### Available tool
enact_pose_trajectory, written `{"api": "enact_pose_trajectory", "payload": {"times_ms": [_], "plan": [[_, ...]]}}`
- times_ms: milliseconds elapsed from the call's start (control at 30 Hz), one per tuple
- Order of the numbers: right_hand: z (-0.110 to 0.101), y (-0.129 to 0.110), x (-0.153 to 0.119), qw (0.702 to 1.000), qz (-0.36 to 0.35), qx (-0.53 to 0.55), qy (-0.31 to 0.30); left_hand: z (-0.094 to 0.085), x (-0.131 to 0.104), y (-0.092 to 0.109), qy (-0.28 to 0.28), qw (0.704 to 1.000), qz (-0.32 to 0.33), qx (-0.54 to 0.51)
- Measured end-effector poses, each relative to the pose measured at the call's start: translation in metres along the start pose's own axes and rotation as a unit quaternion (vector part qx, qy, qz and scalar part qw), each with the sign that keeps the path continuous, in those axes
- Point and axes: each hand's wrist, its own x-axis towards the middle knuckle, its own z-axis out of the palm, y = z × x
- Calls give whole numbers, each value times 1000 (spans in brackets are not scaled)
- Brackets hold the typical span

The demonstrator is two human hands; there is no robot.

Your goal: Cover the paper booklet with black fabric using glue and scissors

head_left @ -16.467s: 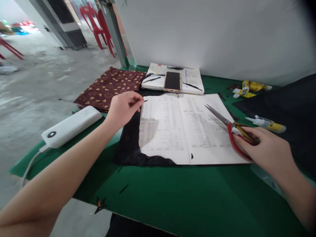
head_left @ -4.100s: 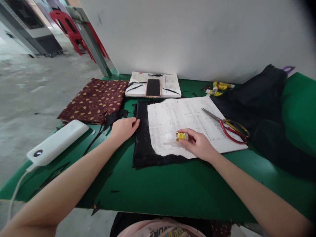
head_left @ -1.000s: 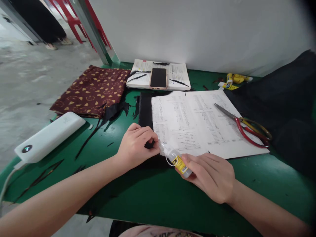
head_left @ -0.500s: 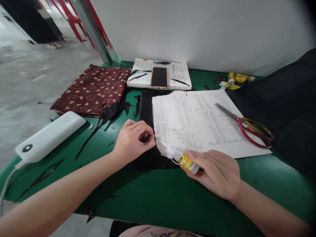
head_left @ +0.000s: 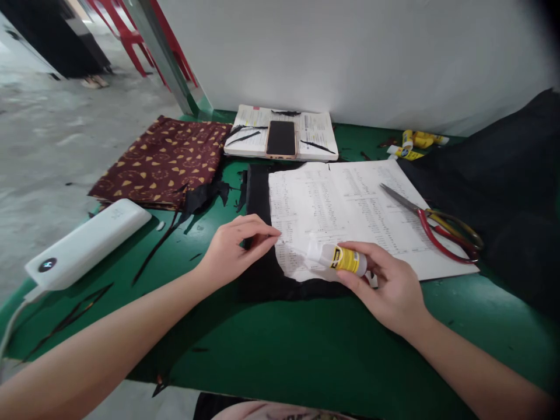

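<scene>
My right hand (head_left: 391,286) is closed around a small glue bottle (head_left: 347,261) with a yellow label. The bottle lies nearly level, its white nozzle pointing left over the printed paper (head_left: 324,201). My left hand (head_left: 238,248) is pinched, thumb and forefinger together near the nozzle's tip; whatever is between them is too small to make out. Beneath the left fingers runs the edge of a black cloth (head_left: 258,195), on which the paper rests. Red-handled scissors (head_left: 437,224) lie on the paper's right side.
On the green table (head_left: 271,350) are a white power bank (head_left: 90,242) with a cable, folded maroon patterned cloth (head_left: 164,160) and black scraps. At the back, a phone (head_left: 281,139) sits on an open book (head_left: 245,143). Yellow tubes (head_left: 406,153) and black fabric (head_left: 494,192) occupy the right.
The glue bottle has turned from a slant to nearly level and shifted slightly right and up with my right hand. My left fingers have straightened a little, still pinched near the nozzle.
</scene>
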Motion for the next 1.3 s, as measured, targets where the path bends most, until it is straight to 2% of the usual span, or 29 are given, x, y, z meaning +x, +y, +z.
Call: {"api": "enact_pose_trajectory", "payload": {"times_ms": [100,167,300,533,1000,1300], "plan": [[0,0,1,988,108,109,-16,0,0,4,-28,997,-5,-66],[0,3,1,978,135,153,-41,0,1,6,-39,994,-3,-101],[0,9,4,972,125,184,-70,1,0,7,-49,989,-1,-137],[2,10,7,972,67,209,-80,-2,-1,9,-55,981,-48,-177],[1,12,7,962,100,232,-104,-2,-1,9,-47,977,-80,-193],[0,12,8,961,104,230,-113,-4,-1,9,-63,982,-67,-163]]}}
